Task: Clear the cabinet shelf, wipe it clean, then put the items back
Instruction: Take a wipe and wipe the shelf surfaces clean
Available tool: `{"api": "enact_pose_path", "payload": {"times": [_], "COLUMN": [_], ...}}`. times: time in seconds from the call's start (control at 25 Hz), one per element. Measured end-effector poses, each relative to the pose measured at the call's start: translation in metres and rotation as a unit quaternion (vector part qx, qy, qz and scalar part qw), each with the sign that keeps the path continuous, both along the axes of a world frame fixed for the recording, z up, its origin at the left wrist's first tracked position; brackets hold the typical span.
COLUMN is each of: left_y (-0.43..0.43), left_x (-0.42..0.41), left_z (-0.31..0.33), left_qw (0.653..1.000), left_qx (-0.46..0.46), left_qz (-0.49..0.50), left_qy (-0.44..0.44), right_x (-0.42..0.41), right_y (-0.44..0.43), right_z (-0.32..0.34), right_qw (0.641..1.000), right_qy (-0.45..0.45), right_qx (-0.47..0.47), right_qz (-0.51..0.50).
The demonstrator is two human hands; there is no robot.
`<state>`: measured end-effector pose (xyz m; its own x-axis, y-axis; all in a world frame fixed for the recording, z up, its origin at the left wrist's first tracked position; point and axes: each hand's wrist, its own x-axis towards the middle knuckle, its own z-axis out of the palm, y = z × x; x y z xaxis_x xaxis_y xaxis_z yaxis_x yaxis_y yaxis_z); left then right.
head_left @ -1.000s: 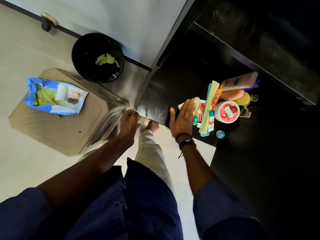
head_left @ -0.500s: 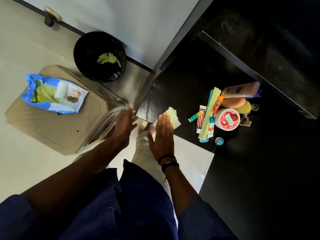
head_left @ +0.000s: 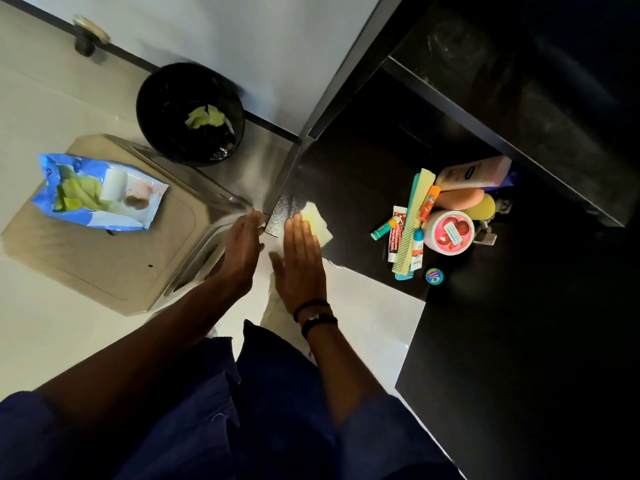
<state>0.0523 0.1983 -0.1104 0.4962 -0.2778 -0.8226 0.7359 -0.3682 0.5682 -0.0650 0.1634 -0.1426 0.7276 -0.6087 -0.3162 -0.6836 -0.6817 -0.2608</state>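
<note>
A black cabinet shelf (head_left: 349, 188) runs from the centre to the right. My right hand (head_left: 301, 261) lies flat with straight fingers on a pale yellow wipe (head_left: 317, 221) at the shelf's front left corner. My left hand (head_left: 242, 244) rests at the corner edge beside it, fingers extended, holding nothing. Toiletries are bunched at the right of the shelf: a pink lotion bottle (head_left: 474, 173), a yellow comb (head_left: 414, 220), a round pink jar (head_left: 448, 232), small tubes (head_left: 394, 233) and a tiny round tin (head_left: 434, 275).
A black waste bin (head_left: 190, 112) holding used wipes stands on the floor at the back left. A blue wipe packet (head_left: 97, 192) lies on a beige stool (head_left: 104, 258). An upper black shelf (head_left: 519, 98) overhangs at the right. My leg and foot are below the hands.
My right hand slid the wipe from beside the toiletries leftward to the shelf's front left corner. My left hand stayed at the corner edge.
</note>
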Motion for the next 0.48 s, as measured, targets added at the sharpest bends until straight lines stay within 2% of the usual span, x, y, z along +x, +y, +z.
{"api": "enact_pose_path", "payload": {"times": [0.12, 0.2, 0.24, 0.36, 0.4, 0.48], "left_y": [-0.004, -0.005, -0.005, -0.004, -0.004, -0.006], "left_x": [-0.001, -0.003, -0.003, -0.003, -0.002, 0.000], "left_z": [-0.003, -0.004, -0.005, -0.008, -0.009, -0.009], "left_qw": [1.000, 1.000, 1.000, 1.000, 1.000, 1.000], "left_qx": [0.002, -0.001, -0.002, -0.001, 0.001, 0.004], "left_qz": [-0.005, -0.017, -0.019, -0.015, -0.008, 0.008], "left_qy": [0.005, 0.012, 0.014, 0.013, 0.012, 0.018], "right_x": [-0.049, -0.046, -0.038, -0.026, -0.024, -0.013], "right_y": [-0.019, -0.032, -0.032, -0.029, -0.035, -0.059], "right_z": [0.003, 0.006, 0.007, 0.006, 0.006, 0.003], "right_qw": [0.993, 0.981, 0.982, 0.996, 0.996, 0.989], "right_qy": [0.007, 0.022, 0.023, 0.021, 0.024, 0.017], "right_qx": [-0.021, -0.022, -0.018, -0.011, -0.010, -0.022], "right_qz": [-0.119, -0.191, -0.188, -0.089, -0.085, -0.143]}}
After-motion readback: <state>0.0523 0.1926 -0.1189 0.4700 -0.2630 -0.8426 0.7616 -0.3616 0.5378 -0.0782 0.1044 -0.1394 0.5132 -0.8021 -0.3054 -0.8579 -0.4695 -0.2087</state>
